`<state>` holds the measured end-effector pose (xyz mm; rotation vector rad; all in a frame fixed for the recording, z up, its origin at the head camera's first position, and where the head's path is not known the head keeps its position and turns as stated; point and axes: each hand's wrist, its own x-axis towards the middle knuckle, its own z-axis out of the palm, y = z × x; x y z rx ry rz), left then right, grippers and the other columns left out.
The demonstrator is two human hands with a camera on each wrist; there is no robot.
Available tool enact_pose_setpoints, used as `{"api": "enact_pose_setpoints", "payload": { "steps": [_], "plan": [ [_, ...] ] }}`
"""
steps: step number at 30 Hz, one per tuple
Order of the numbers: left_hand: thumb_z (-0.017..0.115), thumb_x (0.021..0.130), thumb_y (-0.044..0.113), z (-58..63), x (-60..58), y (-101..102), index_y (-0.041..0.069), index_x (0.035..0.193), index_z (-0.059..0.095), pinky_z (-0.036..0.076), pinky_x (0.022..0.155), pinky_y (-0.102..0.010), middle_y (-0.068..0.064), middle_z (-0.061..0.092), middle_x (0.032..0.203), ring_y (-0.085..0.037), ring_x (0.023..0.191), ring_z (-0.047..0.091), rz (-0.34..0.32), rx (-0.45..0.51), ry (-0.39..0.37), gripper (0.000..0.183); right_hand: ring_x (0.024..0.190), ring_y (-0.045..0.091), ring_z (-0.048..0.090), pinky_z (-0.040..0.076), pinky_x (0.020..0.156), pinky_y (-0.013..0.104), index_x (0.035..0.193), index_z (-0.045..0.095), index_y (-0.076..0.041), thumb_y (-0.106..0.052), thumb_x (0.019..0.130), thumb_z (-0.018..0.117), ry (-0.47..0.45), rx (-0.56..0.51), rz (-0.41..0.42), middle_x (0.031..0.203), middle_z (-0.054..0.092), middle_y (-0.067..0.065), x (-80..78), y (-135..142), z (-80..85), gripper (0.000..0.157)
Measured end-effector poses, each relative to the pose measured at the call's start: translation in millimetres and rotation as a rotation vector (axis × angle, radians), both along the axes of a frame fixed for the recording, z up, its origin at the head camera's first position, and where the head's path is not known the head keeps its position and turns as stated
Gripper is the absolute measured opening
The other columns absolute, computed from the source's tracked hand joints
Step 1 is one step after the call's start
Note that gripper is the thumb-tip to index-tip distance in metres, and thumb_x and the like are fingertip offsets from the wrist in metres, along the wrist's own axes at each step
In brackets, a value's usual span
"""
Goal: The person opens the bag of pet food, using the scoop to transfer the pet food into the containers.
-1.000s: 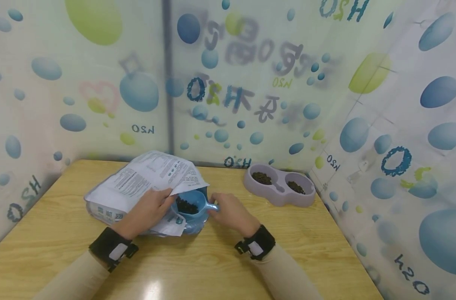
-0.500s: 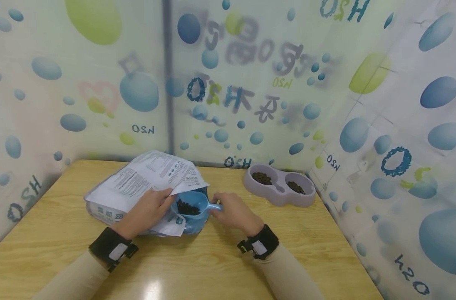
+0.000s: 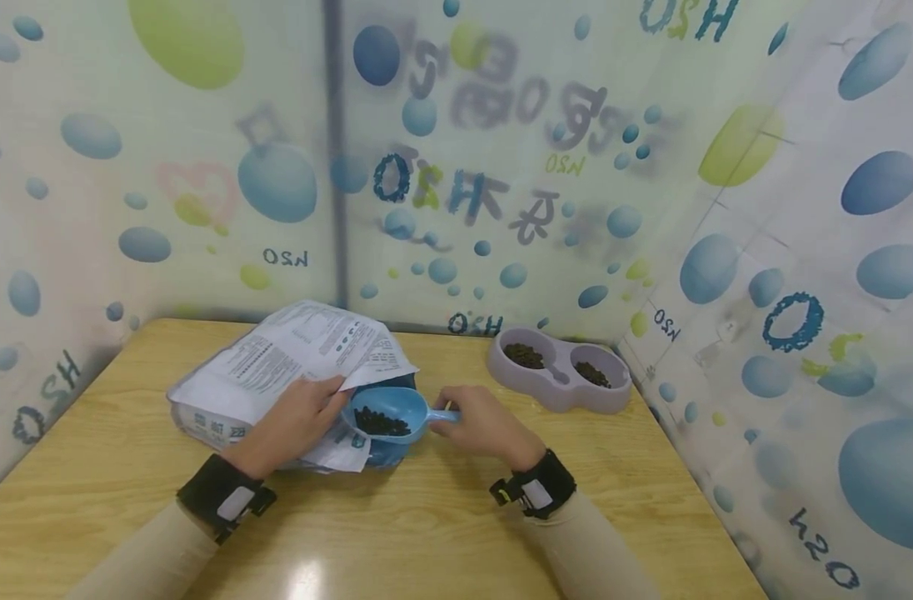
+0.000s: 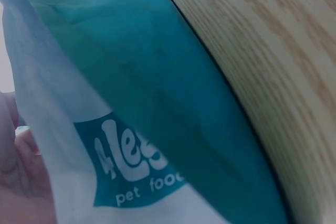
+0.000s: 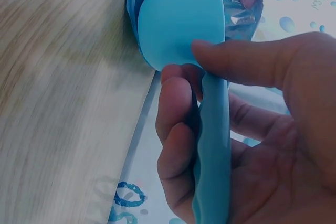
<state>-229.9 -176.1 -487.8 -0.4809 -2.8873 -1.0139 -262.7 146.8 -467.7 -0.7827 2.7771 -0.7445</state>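
Observation:
A white pet food bag (image 3: 276, 367) with a teal stripe lies on its side on the table, its mouth turned right. My left hand (image 3: 295, 425) pinches the upper edge of that mouth; in the left wrist view only part of the hand shows beside the bag (image 4: 157, 77). My right hand (image 3: 482, 425) grips the handle of a blue scoop (image 3: 407, 404), fingers curled round it in the right wrist view. Dark brown kibble (image 3: 381, 422) lies in the scoop, which sits at the bag's mouth. The bag's inside is mostly hidden.
A grey double pet bowl (image 3: 561, 396), with kibble in both hollows, stands at the table's back right. The wooden table (image 3: 396, 533) meets walls covered in a bubble pattern at the back and sides.
My right hand has moved to the right, drawing the scoop of kibble partly out of the bag's mouth. My left hand stays on the bag's edge.

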Motion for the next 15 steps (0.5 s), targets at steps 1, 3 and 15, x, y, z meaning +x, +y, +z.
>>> {"api": "enact_pose_setpoints", "payload": {
  "steps": [1,3,15],
  "plan": [
    [0.051,0.125,0.031,-0.7,-0.2,-0.4,-0.003,0.165,0.061,0.038,0.055,-0.027,-0.002,0.061,0.083,-0.011,0.057,0.048,0.006,0.0,-0.001,0.053,0.085,0.014,0.066,0.056,0.078,0.031,0.116,0.081,-0.018,-0.023,0.109,0.084,-0.007,-0.007,0.005,0.1,0.076,-0.003,-0.1,1.3,0.7,0.009],
    [0.052,0.125,0.031,-1.7,-0.3,-0.8,-0.002,0.166,0.061,0.038,0.055,-0.028,-0.009,0.075,0.1,-0.011,0.06,0.054,0.012,-0.001,-0.004,0.053,0.085,0.014,0.066,0.056,0.077,0.031,0.116,0.082,-0.017,-0.022,0.109,0.084,-0.01,-0.016,0.018,0.1,0.076,-0.001,-0.4,3.0,2.1,0.008],
    [0.052,0.125,0.031,-4.5,-1.3,-2.4,-0.001,0.167,0.059,0.041,0.057,-0.029,-0.015,0.08,0.128,-0.011,0.065,0.06,0.009,0.002,-0.014,0.053,0.087,0.015,0.067,0.058,0.083,0.035,0.113,0.083,-0.014,-0.017,0.107,0.084,0.002,-0.048,0.055,0.101,0.078,-0.001,-1.0,9.3,5.5,0.007]
  ]
}}
